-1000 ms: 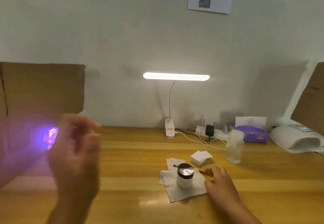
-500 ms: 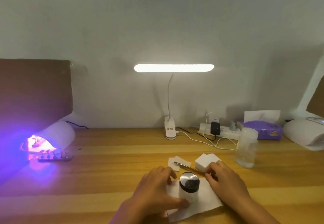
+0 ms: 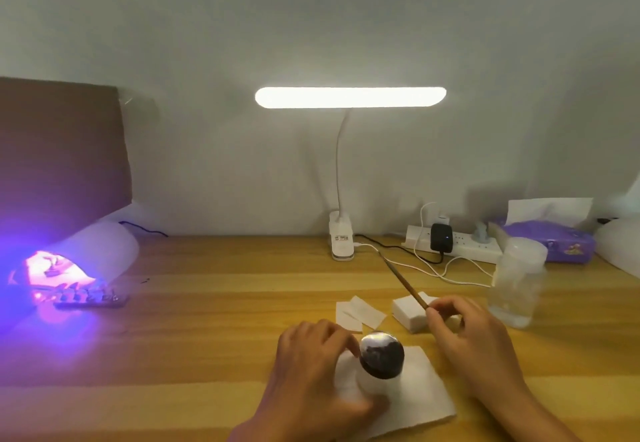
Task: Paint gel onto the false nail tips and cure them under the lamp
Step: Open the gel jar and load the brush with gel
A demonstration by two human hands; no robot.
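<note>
The left hand (image 3: 311, 365) has its fingers curled round a white, dark-topped jar (image 3: 381, 355). The jar stands on a paper towel (image 3: 422, 403) at 6 o'clock on the worktop (image 3: 225, 320). The right hand (image 3: 474, 337) is at 3 o'clock from the jar. Its thumb and fingers pinch the near end of a thin brush (image 3: 401, 279). The brush points off to 11 o'clock, at the foot of the desk light (image 3: 349, 97).

The nail tips (image 3: 86, 298) are far off at 9 o'clock. They seem to sit in a row on a dark strip, but the glow blurs them. They lie just at the mouth of the lamp (image 3: 100, 251), which shines purple.

A block of white pads (image 3: 412, 317) lies under the brush. A clear bottle (image 3: 519, 282) stands at 2 o'clock from the right hand.
</note>
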